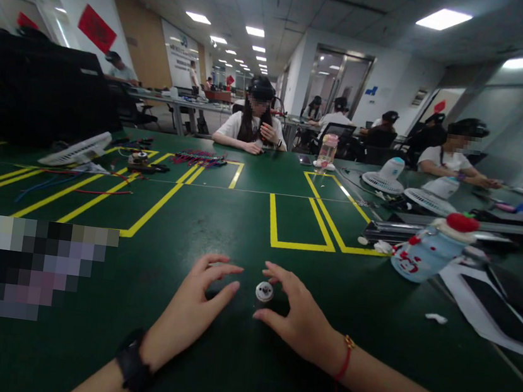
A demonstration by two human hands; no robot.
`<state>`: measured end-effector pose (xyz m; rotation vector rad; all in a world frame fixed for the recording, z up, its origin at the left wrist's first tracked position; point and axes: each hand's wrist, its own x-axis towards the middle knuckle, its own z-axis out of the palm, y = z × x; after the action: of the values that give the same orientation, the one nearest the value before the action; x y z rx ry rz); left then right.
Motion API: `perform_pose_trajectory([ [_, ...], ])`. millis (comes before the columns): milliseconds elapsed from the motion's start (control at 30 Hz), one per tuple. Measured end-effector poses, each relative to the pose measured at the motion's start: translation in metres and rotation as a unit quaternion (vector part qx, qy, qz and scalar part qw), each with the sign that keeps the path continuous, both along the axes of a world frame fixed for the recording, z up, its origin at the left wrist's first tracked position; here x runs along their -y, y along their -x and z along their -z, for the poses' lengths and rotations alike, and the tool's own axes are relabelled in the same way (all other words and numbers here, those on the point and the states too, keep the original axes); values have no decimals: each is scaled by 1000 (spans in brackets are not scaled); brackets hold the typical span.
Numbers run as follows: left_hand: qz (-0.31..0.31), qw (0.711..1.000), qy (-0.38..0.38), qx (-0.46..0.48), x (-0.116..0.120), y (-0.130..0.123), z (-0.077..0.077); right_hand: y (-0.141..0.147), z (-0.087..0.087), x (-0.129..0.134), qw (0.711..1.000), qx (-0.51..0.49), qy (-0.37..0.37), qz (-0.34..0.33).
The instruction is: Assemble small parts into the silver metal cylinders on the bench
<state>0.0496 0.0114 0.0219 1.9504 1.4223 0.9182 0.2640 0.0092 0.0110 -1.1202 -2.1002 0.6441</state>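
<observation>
The left hand (196, 301) and right hand (303, 315) face each other, apart, fingers (220, 271) curved, thumbs (226, 296) spread; 2 bare forearms (404, 388) extend from the near side.

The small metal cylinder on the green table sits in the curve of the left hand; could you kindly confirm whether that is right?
Not quite: the head view shows the small metal cylinder in the curve of the right hand, the one with the red bracelet, rather than the left hand. It does sit on the green table.

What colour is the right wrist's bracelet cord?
Red; the bracelet cord shows best in the head view.
</observation>
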Motion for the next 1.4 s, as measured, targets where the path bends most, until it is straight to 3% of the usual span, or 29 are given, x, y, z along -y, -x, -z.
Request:
perform_pose_trajectory([
  [167, 36, 997, -67, -30, -3, -31, -19, -5, 14, 0, 996, -39, 62, 47],
  [333, -7, 997, -69, -41, -11, -25, -16, -8, 9, 2, 998, -17, 53, 38],
  [567, 34, 998, -49, -35, -7, -35, -15, -8, 6, 1, 998, -25, 48, 32],
  [700, 20, 998, -49, -41, -7, -26, -6, -9, 11, 2, 999, -17, 15, 24],
  [833, 63, 992, -24, -108, -6, -19, 13, -6, 15, 2, 1000, -15, -21, 14],
  [967, 83, 988, -15, -129, -5, -22, 20, -13, 7, 1, 998, -20, -46, 40],
  [1033, 80, 992, 4, -102, -6, -18, 16, -34, -2, 2, 994, -14, -57, 90],
  [1133, 69, 996, 62, -15, -7, -2, 8, -89, -9, 6, 974, 24, -72, 211],
  [1267, 33, 989, 123, 77, -8, 26, 2, -181, 4, 13, 919, 100, -45, 378],
  [1333, 15, 985, 146, 95, -8, 35, 3, -214, 14, 16, 899, 131, -3, 419],
  [1400, 2, 980, 165, 114, -8, 39, 7, -229, 19, 18, 891, 158, 16, 424],
])
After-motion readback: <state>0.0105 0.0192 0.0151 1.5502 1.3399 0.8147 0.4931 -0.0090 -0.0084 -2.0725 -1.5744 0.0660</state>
